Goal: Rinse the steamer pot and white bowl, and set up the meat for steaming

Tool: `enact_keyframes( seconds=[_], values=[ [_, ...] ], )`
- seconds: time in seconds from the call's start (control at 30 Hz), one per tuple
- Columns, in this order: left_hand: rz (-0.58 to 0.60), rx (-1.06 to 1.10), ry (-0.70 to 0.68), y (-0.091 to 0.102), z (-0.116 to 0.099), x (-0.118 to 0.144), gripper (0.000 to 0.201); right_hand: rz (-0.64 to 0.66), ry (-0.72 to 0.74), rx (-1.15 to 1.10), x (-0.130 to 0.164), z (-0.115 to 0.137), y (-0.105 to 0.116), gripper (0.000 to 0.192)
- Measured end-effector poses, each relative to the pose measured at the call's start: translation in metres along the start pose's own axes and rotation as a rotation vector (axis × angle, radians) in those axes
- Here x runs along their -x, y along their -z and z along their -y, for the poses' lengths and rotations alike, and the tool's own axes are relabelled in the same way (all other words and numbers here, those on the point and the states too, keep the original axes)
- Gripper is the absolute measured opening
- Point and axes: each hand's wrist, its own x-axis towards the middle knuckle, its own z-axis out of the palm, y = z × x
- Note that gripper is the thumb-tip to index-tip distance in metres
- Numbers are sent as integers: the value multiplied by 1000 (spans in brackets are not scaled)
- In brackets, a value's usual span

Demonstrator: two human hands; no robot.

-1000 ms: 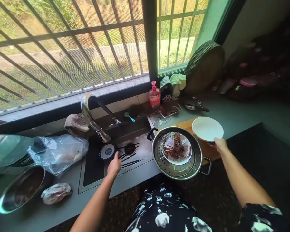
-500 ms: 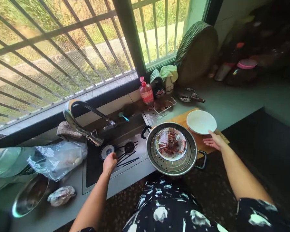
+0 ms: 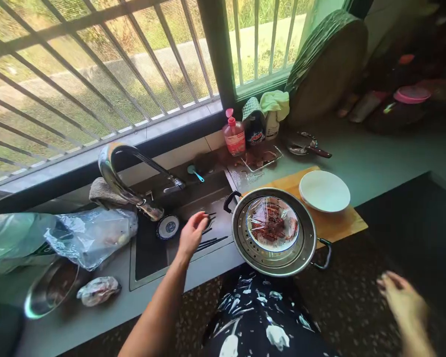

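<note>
A metal steamer pot point(image 3: 241, 243) with black side handles stands between the sink and the cutting board. In it sits a plate of dark reddish food point(image 3: 273, 225) under shiny clear film. My left hand point(image 3: 191, 235) hovers over the sink, left of the pot, fingers loosely apart and nothing visible in them. Below it lie dark chopsticks point(image 3: 211, 242), and a small patterned dish point(image 3: 168, 227) is at the sink's left. My right hand point(image 3: 405, 300), slightly blurred, hangs over the floor at the right, fingers loosely bent and holding nothing. A white plate point(image 3: 324, 191) rests on the wooden cutting board point(image 3: 342, 228).
A curved faucet point(image 3: 115, 173) arches over the sink point(image 3: 148, 260). Plastic bags point(image 3: 92, 238), a metal bowl point(image 3: 52, 292) and a wrapped bundle point(image 3: 98, 291) lie to the left. Behind stand a pink soap bottle point(image 3: 234, 136), a dark bottle point(image 3: 255, 128) and a clear tray point(image 3: 262, 158).
My right hand has left the white plate's edge and moved right and down. My left hand has moved from beside the patterned dish toward the pot. The view has shifted slightly.
</note>
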Motion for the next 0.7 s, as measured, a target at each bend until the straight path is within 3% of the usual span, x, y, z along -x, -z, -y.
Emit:
enact_keyframes(
  seconds=[0.07, 0.1, 0.2, 0.3, 0.4, 0.47, 0.57, 0.7],
  values=[
    [224, 209, 38, -38, -21, 2, 50, -12, 49, -46, 9, 44, -26, 41],
    [291, 268, 72, -58, -27, 2, 49, 78, 95, -102, 16, 64, -44, 42],
    [250, 373, 225, -110, -29, -6, 50, 338, 58, -202, 43, 98, -105, 52],
    [169, 473, 380, -144, -26, -22, 48, 346, -171, -290, 58, 97, -157, 53],
    [260, 652, 466, -160, -27, -34, 42, 409, -382, -477, 58, 90, -185, 35],
    [365, 779, 546, -166, -31, -37, 41, 504, -440, -611, 57, 92, -192, 31],
    [445, 874, 603, -169, -35, -35, 42, 559, -418, -727, 61, 99, -196, 36],
    [436, 884, 507, -168, -31, -26, 40, 552, -349, -768, 72, 102, -194, 41]
  ],
)
